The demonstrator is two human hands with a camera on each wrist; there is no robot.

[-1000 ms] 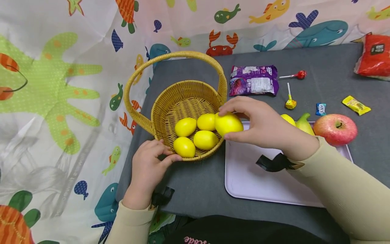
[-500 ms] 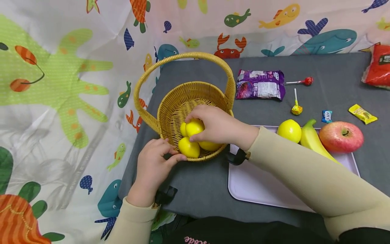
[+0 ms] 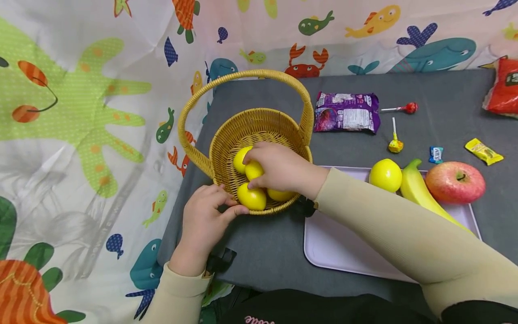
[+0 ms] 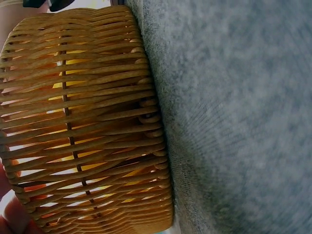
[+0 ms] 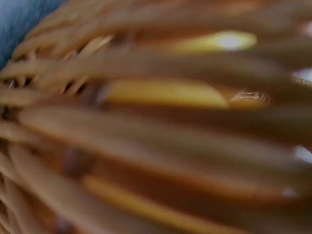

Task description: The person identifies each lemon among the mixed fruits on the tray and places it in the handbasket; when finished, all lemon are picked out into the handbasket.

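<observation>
A round wicker basket point(image 3: 259, 118) with a tall arched handle stands on the grey table, several yellow lemons in it. My left hand point(image 3: 205, 220) pinches its near left rim between thumb and fingers. Reaching down inside, my right hand point(image 3: 279, 166) holds a lemon point(image 3: 254, 170) by its sides. Another lemon point(image 3: 241, 159) lies just behind that one, and one more point(image 3: 252, 196) rests by the near rim. The right hand partly covers the other lemons. Woven slats of the basket point(image 4: 83, 122) fill much of the left wrist view; the right wrist view is blurred basket weave point(image 5: 146, 126).
Right of the basket, a pale tray point(image 3: 344, 243) bears a lemon point(image 3: 386, 175), a banana point(image 3: 422, 193) and an apple point(image 3: 455, 182). Behind are a purple candy bag point(image 3: 346, 112), two lollipops, small wrapped sweets and a red bag point(image 3: 502, 87). A printed curtain borders the left and back.
My right hand has carried the lemon from the basket's right rim down among the other lemons inside. One lemon now shows further back. The left hand keeps its hold on the rim.
</observation>
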